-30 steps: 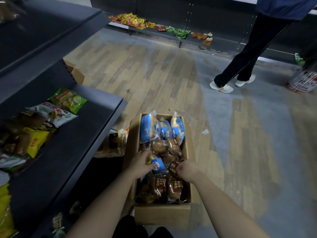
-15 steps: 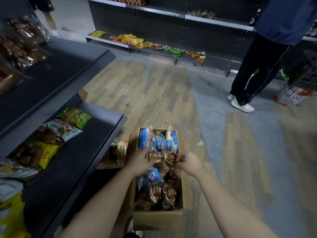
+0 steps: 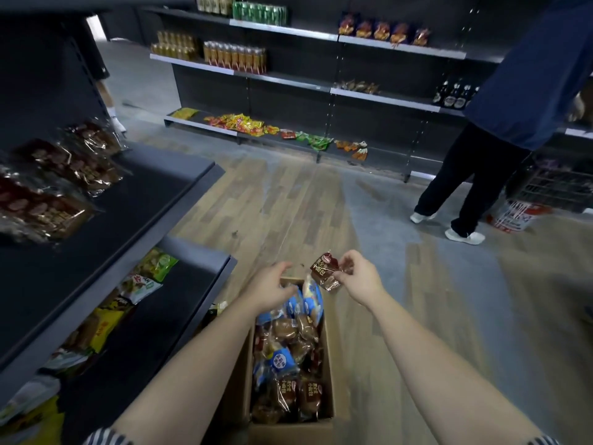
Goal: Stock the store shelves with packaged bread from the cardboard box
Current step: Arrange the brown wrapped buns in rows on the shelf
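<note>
1. Reference. The box (image 3: 290,433) stands open on the floor with its long side running away from the wearer. All positions below are given from it.

2. Right hand. The right hand (image 3: 361,279) is above the box's far right corner. Its fingers are curled in, pinching a brown pack (image 3: 324,270) by its edge between thumb and fingertips. The pack hangs above the far rim, clear of the box and touching nothing else. An edge pinch probably keeps pressure off the soft bread and leaves the printed face free to be turned outward.

3. Left hand. The left hand (image 3: 272,287) is above the box's far left corner, palm down. Its fingers are loosely bent over the blue packs (image 3: 313,298) standing upright at the far end. Whether it grips one or only hovers cannot be told, because its underside is hidden.

4. Stock. Packs fill the box almost to the rim, with brown packs (image 3: 298,399) lying flat at the near end.

5. Destination. The shelf (image 3: 179,316) runs just left of the box, with snack bags (image 3: 144,282) along its back. The box is likely parked beside it to keep each transfer short.

6. Status. By judgement, one pack is out and not yet shelved. Most of the stock is in the box.
</note>
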A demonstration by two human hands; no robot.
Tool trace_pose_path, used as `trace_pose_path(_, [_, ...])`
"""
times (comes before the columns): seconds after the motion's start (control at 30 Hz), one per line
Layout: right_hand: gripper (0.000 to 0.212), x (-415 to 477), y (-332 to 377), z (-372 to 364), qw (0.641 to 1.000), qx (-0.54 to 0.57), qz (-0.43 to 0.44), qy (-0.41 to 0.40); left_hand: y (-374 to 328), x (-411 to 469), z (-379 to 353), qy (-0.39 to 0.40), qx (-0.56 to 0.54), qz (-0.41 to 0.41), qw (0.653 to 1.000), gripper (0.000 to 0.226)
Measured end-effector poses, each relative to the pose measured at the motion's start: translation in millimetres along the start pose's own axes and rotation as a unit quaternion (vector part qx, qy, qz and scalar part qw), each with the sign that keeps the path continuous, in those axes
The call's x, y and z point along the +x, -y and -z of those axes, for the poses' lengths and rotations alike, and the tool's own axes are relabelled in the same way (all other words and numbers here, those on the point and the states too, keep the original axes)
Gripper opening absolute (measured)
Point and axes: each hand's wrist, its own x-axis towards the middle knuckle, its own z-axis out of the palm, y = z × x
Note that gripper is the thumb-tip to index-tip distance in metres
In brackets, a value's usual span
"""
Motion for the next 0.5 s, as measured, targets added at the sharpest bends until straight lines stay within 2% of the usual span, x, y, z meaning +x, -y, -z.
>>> trace_pose_path(0.13, [0.027, 5, 15, 13, 0.999, 0.049, -0.001, -0.005, -16, 0, 14, -0.013, -0.011, -0.036, 0.999, 0.056])
trace_pose_path(0.27, [0.036, 1, 23, 14, 0.993, 0.107, 0.002, 0.044, -31, 0, 18, -0.021, -0.115, -0.048, 0.992, 0.051])
trace_pose_path(0.37, [0.036, -2, 31, 13, 0.993, 0.1, 0.038, 0.058, -38, 1, 14, -0.013, -0.206, -0.05, 0.977, 0.052])
trace_pose_path(0.5, [0.036, -6, 37, 16, 0.994, 0.089, 0.042, 0.051, -37, 5, 13, -0.007, -0.246, -0.03, 0.969, 0.035])
